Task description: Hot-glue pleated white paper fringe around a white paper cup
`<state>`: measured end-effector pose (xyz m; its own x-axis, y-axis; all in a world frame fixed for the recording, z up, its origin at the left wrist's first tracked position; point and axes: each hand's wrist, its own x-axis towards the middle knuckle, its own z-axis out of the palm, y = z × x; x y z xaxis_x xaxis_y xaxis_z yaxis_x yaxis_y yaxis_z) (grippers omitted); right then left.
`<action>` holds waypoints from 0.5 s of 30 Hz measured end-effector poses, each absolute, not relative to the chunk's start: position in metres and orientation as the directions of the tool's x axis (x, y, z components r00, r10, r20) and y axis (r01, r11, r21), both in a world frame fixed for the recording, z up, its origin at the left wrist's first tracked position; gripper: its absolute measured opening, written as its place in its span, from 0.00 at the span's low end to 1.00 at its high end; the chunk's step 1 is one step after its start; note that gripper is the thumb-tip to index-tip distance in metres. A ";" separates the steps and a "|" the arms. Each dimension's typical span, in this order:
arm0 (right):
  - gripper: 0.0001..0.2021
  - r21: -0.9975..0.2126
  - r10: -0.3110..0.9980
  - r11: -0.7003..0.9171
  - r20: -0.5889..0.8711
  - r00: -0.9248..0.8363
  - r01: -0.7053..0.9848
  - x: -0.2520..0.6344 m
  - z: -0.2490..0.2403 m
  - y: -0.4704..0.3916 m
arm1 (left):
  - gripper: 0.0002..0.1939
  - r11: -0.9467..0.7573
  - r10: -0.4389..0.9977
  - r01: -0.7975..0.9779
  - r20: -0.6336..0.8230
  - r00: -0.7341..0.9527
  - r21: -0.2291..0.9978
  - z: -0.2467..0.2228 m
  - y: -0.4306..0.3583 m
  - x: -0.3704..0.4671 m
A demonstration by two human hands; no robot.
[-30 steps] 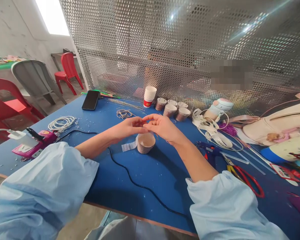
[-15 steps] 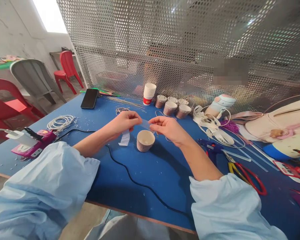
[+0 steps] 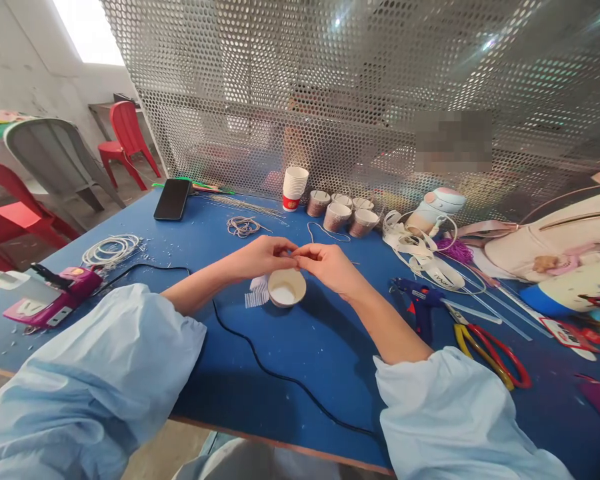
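The left hand (image 3: 265,257) and the right hand (image 3: 330,268) meet over the far rim of a round cup (image 3: 286,293), their fingertips pinched shut and close together; anything between them is too hidden to tell. The cup stands upright near the middle of the blue worktop (image 3: 280,413), with a striped strip (image 3: 257,299) just beside it, on its left. A black cord (image 3: 275,373) curves between the cup and the worktop's near edge.

Beyond the hands lies a loose coil of string (image 3: 243,227). Toward the far edge, a stack of paper cups (image 3: 295,187) stands beside five brown-sided cups (image 3: 337,217) grouped together. Farther left, a phone (image 3: 173,199) lies near the far left corner, and a white coil (image 3: 111,251) rests behind a purple power strip (image 3: 55,303) toward the left edge.

To the right of the right forearm are a blue glue gun (image 3: 420,297) and scissors (image 3: 495,357) with red and yellow handles. White ribbon (image 3: 420,252) is heaped beyond them, near a pale bottle (image 3: 437,205), and a cream bag (image 3: 565,233) lies farther right.
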<state>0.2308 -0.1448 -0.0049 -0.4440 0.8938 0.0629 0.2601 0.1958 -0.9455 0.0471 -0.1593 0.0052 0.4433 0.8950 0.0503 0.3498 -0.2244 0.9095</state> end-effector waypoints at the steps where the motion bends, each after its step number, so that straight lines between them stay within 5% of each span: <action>1: 0.09 -0.946 0.897 0.192 0.061 -0.437 0.261 0.231 -0.005 -0.144 | 0.16 -0.216 0.911 0.376 0.047 0.410 0.901 0.004 -0.159 0.048; 15: 0.10 -0.931 0.928 0.198 0.078 -0.364 0.307 0.232 -0.009 -0.141 | 0.09 -0.114 0.972 0.378 0.024 0.234 0.919 0.002 -0.164 0.044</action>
